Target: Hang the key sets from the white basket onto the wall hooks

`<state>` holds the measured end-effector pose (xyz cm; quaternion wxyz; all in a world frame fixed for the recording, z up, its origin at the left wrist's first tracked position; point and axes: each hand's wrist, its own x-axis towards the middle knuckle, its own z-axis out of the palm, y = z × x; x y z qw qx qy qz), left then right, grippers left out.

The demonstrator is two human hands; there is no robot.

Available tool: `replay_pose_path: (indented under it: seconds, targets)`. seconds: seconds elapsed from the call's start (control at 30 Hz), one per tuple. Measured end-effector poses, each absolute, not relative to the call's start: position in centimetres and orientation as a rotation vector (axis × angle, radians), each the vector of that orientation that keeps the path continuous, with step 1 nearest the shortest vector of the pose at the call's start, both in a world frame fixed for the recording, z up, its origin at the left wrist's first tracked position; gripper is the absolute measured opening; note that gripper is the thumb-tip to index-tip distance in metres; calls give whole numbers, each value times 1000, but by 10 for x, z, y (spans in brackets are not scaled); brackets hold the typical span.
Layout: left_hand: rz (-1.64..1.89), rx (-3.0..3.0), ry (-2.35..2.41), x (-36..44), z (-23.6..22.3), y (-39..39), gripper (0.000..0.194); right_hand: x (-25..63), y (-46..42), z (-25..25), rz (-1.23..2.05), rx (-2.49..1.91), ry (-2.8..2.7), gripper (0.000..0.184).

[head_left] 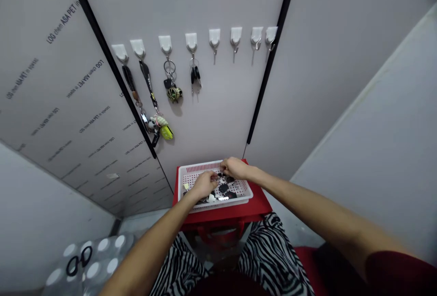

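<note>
Below a pale wall (221, 118), a red worktop (262, 201) carries a white basket (218, 203). In it, the left hand (205, 183) curls its fingers loosely and the right hand (236, 168) bends its own near the far rim; whether either grips anything, I cannot tell. Loose keys (223, 188) lie beneath, under eight wall hooks (191, 41).

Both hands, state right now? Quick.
Left hand: fingers curled over the white basket; can't tell if holding anything.
Right hand: fingers bent near the white basket's far side; can't tell either.
</note>
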<state>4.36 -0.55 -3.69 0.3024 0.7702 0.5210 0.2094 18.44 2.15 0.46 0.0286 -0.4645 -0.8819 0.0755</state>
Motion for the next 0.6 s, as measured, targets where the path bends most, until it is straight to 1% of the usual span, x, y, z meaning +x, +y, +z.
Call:
replay_pose_path:
  seconds: [0.1,0.2,0.3,0.47,0.6]
  targets:
    - [773,1871,1204,45,-30,-1,25,184,25,22,593,-1416,-2406,13]
    - [953,1658,1098,44,-11,7,20,182,28,44,957,-1377,-2094,10]
    - [1057,1487,1122,41,16,14,16,181,31,66,1168,-1283,-1839,5]
    - [1171,1448,1133,39,68,23,12,179,35,107,1211,-1155,-1654,5]
    - [1302,1557,1145,44,123,38,11,176,45,157,1076,-1033,-1579,3]
